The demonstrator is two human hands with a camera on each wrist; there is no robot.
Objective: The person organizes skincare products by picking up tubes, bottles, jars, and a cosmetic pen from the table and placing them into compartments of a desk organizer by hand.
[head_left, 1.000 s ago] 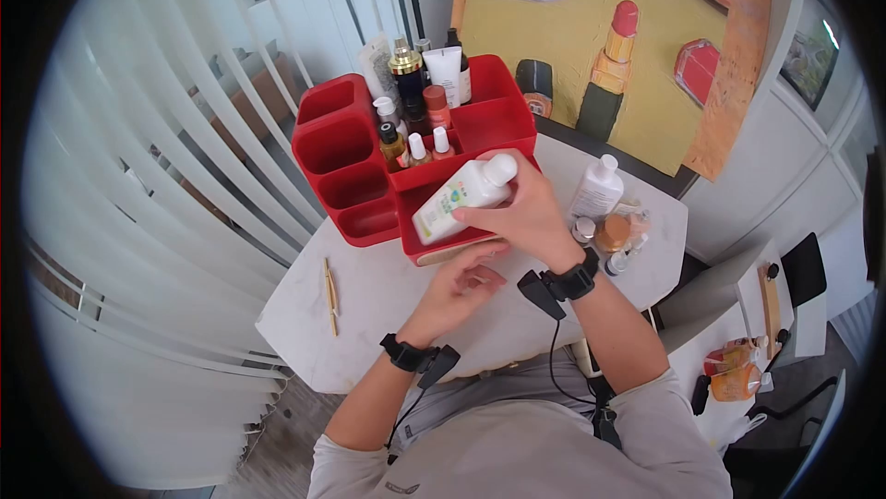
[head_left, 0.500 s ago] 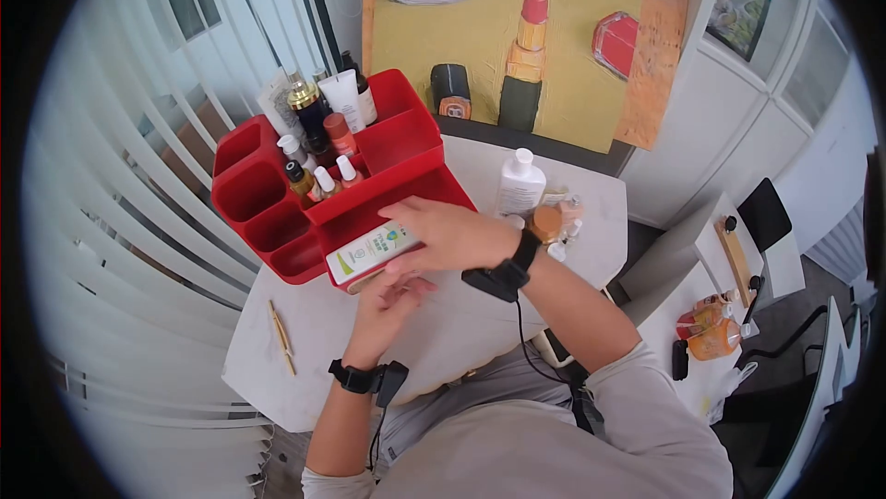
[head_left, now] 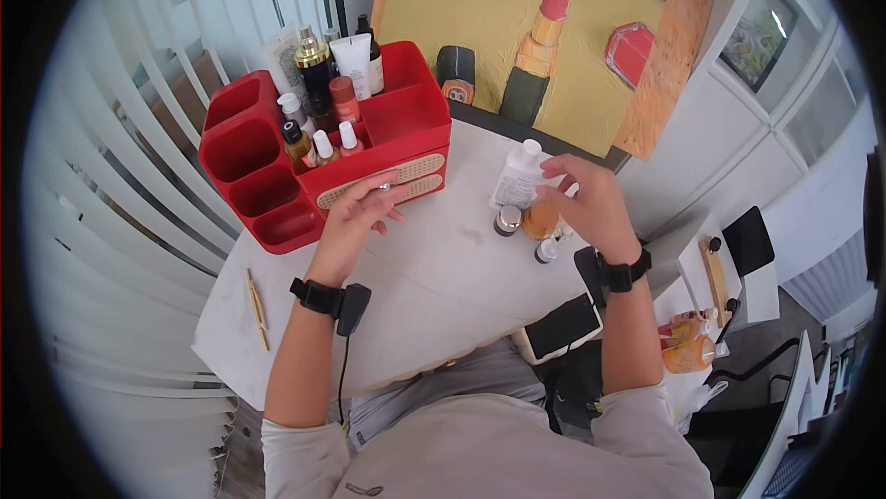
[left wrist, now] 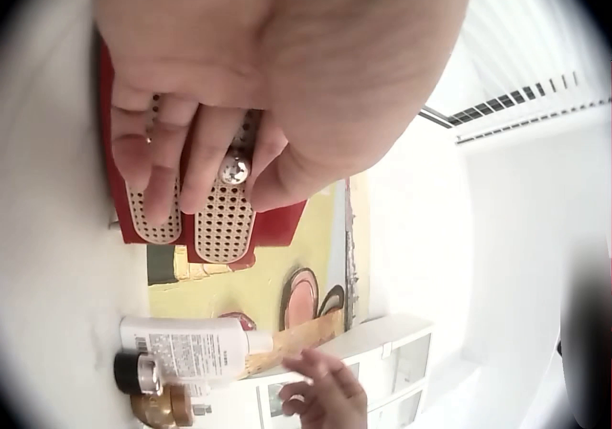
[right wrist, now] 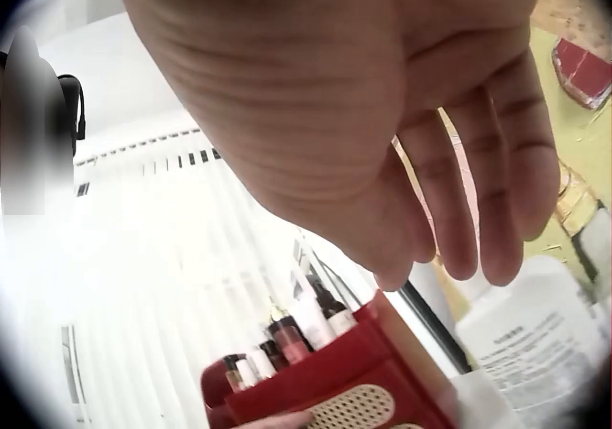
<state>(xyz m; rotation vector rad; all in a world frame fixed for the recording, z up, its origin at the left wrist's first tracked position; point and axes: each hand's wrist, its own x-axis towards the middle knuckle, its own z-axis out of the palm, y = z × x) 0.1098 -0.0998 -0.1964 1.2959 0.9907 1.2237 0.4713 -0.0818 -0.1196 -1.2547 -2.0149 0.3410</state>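
A red organizer [head_left: 268,162] stands at the table's back left, its rattan-fronted drawer [head_left: 380,181] closed. My left hand [head_left: 377,198] presses straight fingers against that drawer front; in the left wrist view the metal knob [left wrist: 234,169] shows between the fingers [left wrist: 153,176]. My right hand [head_left: 565,183] hovers with relaxed, spread fingers just right of a white bottle [head_left: 515,181] and holds nothing. The right wrist view shows those fingers [right wrist: 497,209] above the white bottle [right wrist: 535,343].
Upright bottles and tubes [head_left: 325,84] fill the organizer's back compartments. Small jars and vials [head_left: 528,222] cluster in front of the white bottle. A phone [head_left: 561,326] lies at the near edge, a wooden stick [head_left: 256,305] at the left. A painted lipstick panel [head_left: 554,47] leans behind.
The white lotion tube my right hand held over the open drawer is out of sight and the drawer is closed. My right hand has moved right to the white bottle.
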